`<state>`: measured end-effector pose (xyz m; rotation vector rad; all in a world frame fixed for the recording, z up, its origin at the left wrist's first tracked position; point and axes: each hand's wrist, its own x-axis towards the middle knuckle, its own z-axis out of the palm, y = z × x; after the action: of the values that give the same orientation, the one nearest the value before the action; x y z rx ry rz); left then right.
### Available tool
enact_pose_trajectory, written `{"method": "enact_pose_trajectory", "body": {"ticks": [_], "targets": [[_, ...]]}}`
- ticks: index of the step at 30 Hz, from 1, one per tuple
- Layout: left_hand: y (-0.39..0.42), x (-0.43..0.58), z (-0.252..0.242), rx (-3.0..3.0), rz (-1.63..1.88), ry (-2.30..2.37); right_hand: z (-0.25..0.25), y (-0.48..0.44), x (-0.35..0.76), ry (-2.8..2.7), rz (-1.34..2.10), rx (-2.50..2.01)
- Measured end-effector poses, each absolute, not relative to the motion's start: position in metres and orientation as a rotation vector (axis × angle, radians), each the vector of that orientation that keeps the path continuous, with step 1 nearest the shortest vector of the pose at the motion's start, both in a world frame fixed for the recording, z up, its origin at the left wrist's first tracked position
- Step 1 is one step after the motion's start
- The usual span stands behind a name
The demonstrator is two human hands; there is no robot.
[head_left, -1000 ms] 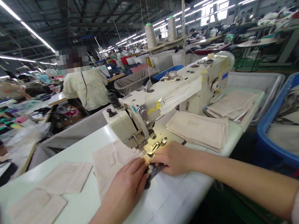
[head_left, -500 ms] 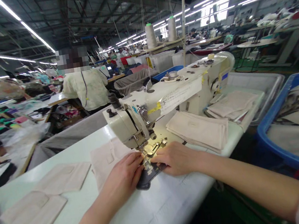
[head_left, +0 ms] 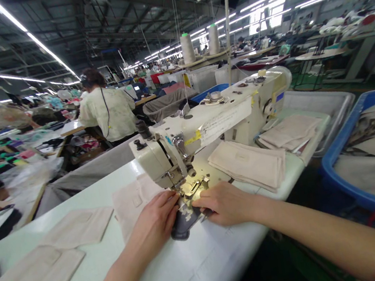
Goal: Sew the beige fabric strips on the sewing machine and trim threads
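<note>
A cream industrial sewing machine [head_left: 150,163] stands on the table, its needle area lit yellow. My left hand [head_left: 155,217] is closed at the left of the presser foot, fingertips pressed together on a beige fabric piece [head_left: 130,197] with a small tab. That piece lies flat, partly under the hand. To the right of the foot, my right hand [head_left: 224,203] has its fingers curled close to the brass-coloured metal guide [head_left: 192,188]; what they hold, if anything, is hidden. A dark pad [head_left: 180,232] with worn pale patches lies between the hands.
A stack of beige pieces [head_left: 248,162] lies under the machine arm, with more pieces [head_left: 291,131] behind. Other flat pieces [head_left: 43,275] lie at the left. A blue tub [head_left: 331,174] of fabric stands at the right. A co-worker [head_left: 106,108] sits ahead, facing away.
My right hand has shifted slightly toward the table's front edge. The left hand stays by the presser foot, and the camera view has moved a little.
</note>
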<state>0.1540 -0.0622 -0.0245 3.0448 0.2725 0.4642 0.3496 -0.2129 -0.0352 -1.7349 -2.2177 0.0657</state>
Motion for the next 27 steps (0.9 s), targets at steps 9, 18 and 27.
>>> {"method": "enact_pose_trajectory", "body": {"ticks": [9, 18, 27], "targets": [[-0.061, 0.154, -0.03, 3.016, 0.51, 0.271, -0.043, -0.213, 0.349, -2.15, 0.074, -1.734], [-0.063, 0.153, -0.043, 3.058, 0.536, 0.636, -0.047, -0.212, 0.346, -2.005, 0.119, -1.716], [-0.123, 0.133, -0.034, 3.259, 0.718, 0.535, -0.048, -0.219, 0.345, -1.532, 0.365, -1.752]]}}
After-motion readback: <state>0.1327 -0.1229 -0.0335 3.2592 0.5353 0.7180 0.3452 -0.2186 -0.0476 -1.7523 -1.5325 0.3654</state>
